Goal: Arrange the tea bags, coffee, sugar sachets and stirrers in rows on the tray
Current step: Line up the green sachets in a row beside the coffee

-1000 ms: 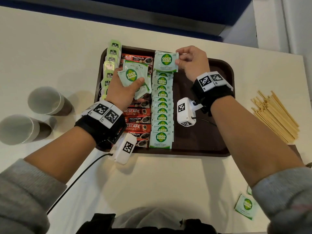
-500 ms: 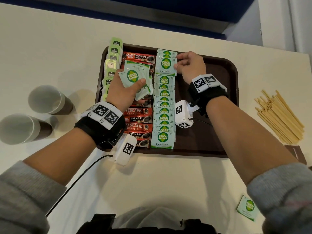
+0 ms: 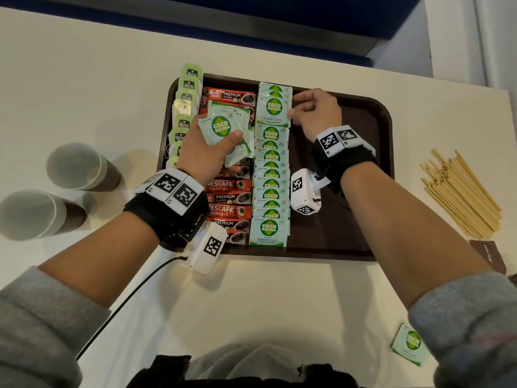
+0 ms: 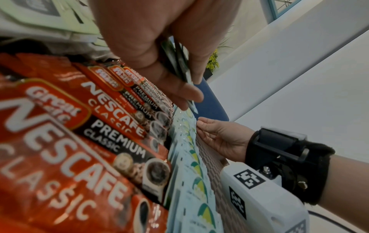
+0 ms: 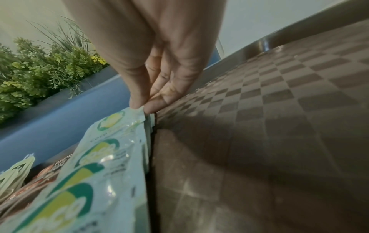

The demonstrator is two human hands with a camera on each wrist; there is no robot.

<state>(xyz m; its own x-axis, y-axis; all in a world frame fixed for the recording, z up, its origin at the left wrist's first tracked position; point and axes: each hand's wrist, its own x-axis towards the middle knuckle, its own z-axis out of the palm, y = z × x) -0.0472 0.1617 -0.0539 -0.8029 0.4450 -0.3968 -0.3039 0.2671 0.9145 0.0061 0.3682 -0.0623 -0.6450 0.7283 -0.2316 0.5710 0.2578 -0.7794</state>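
A brown tray (image 3: 363, 175) holds a left row of green tea bags (image 3: 186, 106), a row of red coffee sticks (image 3: 228, 197) and an overlapping row of pale green sugar sachets (image 3: 270, 175). My left hand (image 3: 207, 155) hovers over the coffee row and grips a small stack of sugar sachets (image 3: 223, 127) between thumb and fingers (image 4: 179, 88). My right hand (image 3: 313, 113) pinches the right edge of a sugar sachet (image 3: 274, 109) lying near the far end of the sugar row; the pinch on the sugar sachet (image 5: 123, 119) shows up close in the right wrist view. Wooden stirrers (image 3: 461, 194) lie in a pile on the table, right of the tray.
Two paper cups (image 3: 75, 166) (image 3: 30, 214) lie on their sides left of the tray. A loose sugar sachet (image 3: 409, 344) lies on the table at the near right, by my right sleeve. A brown packet (image 3: 488, 254) lies near the stirrers. The tray's right half is bare.
My right hand has brought its sachet down onto the far end of the sugar row and still pinches its edge. The left hand keeps its stack over the coffee row.
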